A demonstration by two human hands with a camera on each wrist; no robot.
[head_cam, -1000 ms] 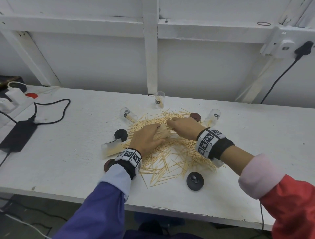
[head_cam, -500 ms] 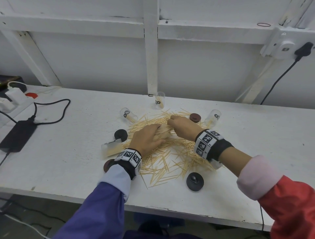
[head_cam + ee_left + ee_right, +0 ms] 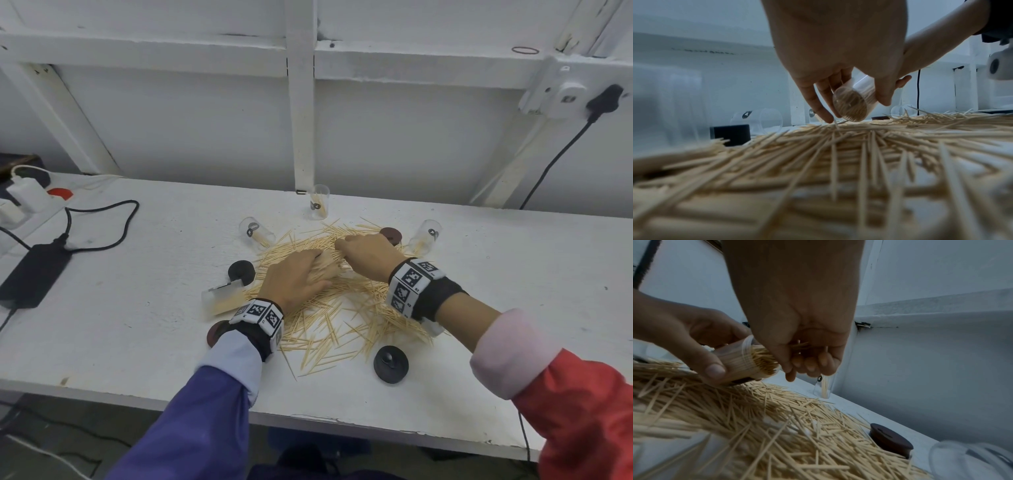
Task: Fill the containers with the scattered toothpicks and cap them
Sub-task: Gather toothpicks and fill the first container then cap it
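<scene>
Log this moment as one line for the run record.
left hand: grips tilted container, nearly full | right hand: feeding pinch of toothpicks at its mouth | loose pile remains | caps off

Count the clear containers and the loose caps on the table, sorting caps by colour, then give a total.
Clear containers: 5 (one held in the left hand)
Black caps: 2
Brown caps: 2
Total: 9

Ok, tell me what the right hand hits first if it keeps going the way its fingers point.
Probably the open mouth of the toothpick-packed container held by the left hand; the right hand is almost touching it.
</scene>
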